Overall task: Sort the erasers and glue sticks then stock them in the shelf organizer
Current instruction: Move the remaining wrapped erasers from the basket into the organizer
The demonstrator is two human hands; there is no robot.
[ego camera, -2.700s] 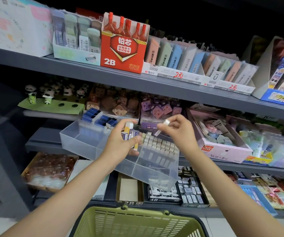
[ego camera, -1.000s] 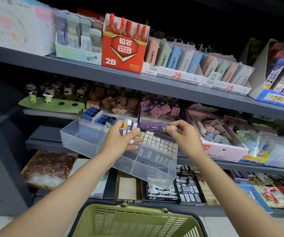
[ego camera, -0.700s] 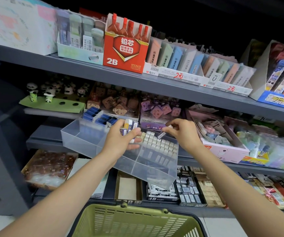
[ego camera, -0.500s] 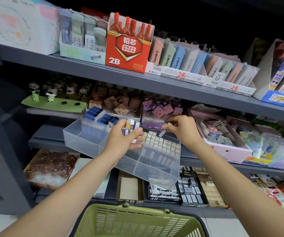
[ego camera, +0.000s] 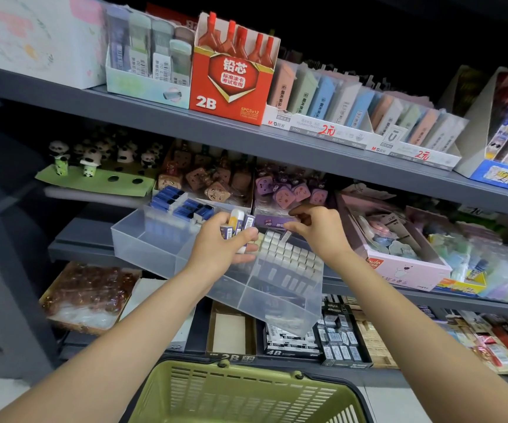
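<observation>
Closest to me, a green plastic basket (ego camera: pixel 243 395) with a slotted, ribbed wall sits low between the person's forearms.

Above it, the clear shelf organizer (ego camera: pixel 167 242) juts out past the shelf edge, tilted down toward the person. It is thin, glossy plastic with straight dividers. I judge that tilt the main danger: if the supporting hand slackens, the tray could tip and spill its rows into the basket or onto the floor.

The left hand (ego camera: pixel 219 250) has its fingers curled around a bundle of glue sticks (ego camera: pixel 237 225), smooth little cylinders with white caps and barcode labels, while resting against the organizer. With that much held at once, one could slide free.

The right hand (ego camera: pixel 317 228) pinches one small white eraser (ego camera: pixel 285 235) just above the packed white erasers (ego camera: pixel 292 257), matte blocks standing tight in the right compartment. Pushing it in crooked could knock its neighbours askew.

Farther back in the organizer lie blue-sleeved erasers (ego camera: pixel 182 204). Behind them stand purple square-faced novelties (ego camera: pixel 289 193), and on the shelf above, a red cardboard 2B box (ego camera: pixel 231 87).
</observation>
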